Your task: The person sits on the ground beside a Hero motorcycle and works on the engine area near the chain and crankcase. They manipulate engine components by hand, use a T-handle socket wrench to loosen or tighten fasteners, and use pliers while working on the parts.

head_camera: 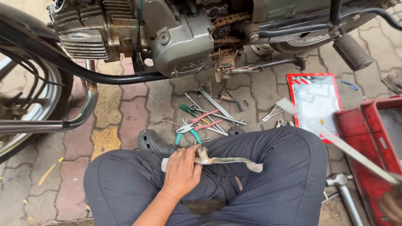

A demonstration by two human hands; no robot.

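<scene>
A person squats on a paved floor beside a motorcycle, seen from above; dark trousers fill the lower middle of the view. The left hand (181, 171) rests on the lap with its fingers (191, 155) clenched around a bent metal lever (222, 160), a rusty gear-shift pedal with mesh-patterned pads at both ends; it lies flat across the knees, steadied there where it is easy to work on. The right hand (391, 205) sits at the lower right corner, blurred; it seems to grip a long flat metal file (335, 140) slanting up to the left, though the fingers cannot be made out clearly.

Ahead of the knees, hand tools are scattered within reach: green-handled pliers (186, 129), a green screwdriver (188, 110), spanners (217, 104). A red-edged packet (314, 104) and a red plastic tray (379, 138) lie to the right; a hammer (341, 186) is beside the knee. The motorcycle engine (176, 37), its rusty chain (230, 21) exposed, and a chrome exhaust pipe (79, 113) hang over interlocking paving blocks (125, 121), grey, pink and yellow, dusty and outdoors.
</scene>
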